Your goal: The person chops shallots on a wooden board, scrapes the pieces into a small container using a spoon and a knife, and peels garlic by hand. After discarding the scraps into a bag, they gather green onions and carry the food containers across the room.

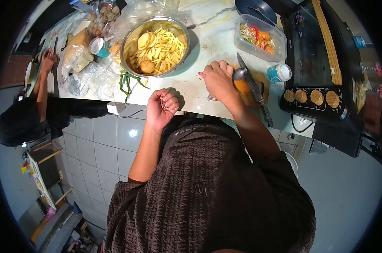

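My left hand (162,109) is held palm up at the table's front edge, fingers curled in; what lies inside them, if anything, is hidden. On the table, my right hand (219,82) rests with its back up and fingers bent under, beside small red bits (200,74). Its fingertips are mostly hidden. Just right of it lie a metal spoon (239,74), an orange cutting board (242,88) and a long knife (253,86) across the board. A steel pot (122,52) of cut potatoes (160,48) stands beyond my left hand, with green chillies (127,82) beside it.
A plastic tub (241,44) of sliced vegetables and a blue-white jar (279,73) stand at the right, near a black toaster oven (313,84). Left are a cup (99,47) and plastic bags (77,50). Another person's hand (49,60) is at the far left.
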A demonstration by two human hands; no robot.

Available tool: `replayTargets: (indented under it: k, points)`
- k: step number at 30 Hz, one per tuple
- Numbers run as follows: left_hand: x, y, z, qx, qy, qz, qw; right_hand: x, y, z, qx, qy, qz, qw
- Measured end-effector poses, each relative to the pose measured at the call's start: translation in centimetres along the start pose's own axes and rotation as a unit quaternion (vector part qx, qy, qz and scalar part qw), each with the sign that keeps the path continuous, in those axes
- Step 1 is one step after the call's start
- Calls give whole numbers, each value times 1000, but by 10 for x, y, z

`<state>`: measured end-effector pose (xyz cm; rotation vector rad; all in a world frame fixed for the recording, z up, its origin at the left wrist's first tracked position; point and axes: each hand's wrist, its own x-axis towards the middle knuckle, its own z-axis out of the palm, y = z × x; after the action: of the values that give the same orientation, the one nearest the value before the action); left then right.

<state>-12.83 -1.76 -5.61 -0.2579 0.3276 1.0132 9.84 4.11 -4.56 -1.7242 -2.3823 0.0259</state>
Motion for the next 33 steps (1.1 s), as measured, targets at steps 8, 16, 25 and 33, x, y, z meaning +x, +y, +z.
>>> replayTargets:
  k: [8,16,25,33]
  points:
    - [-8,-4,0,-1,1,24,1000,11,1,2,91,-14,-48,995]
    - [-11,-9,2,7,24,41,999,14,3,1,132,-35,-18,991]
    - [-7,-10,6,11,14,30,999,10,-1,8,91,6,-43,995]
    - [22,-32,34,107,64,0,992,-10,-38,-61,302,53,-122,944]
